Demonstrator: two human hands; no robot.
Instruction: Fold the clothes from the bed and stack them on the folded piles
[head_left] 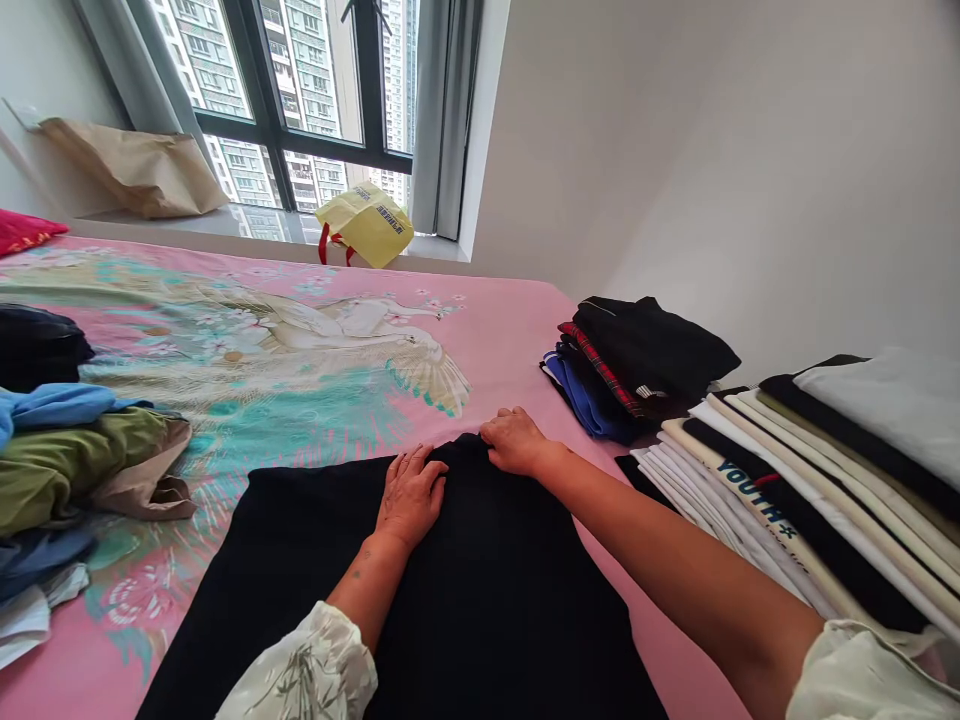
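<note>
A black garment [465,590] lies spread flat on the pink patterned bedsheet [487,320] in front of me. My left hand [411,492] rests flat on its upper part, fingers stretched out and apart. Just to the right, my right hand [516,440] sits at the garment's far edge with its fingers curled down onto the black cloth. Both forearms reach in from the bottom of the view over the garment.
A tall stack of folded white and black shirts [810,490] and a smaller pile of dark folded clothes [637,365] stand at the right. Unfolded clothes [67,450] lie heaped at the left. A yellow bag [367,222] and a brown paper bag [139,165] sit on the windowsill.
</note>
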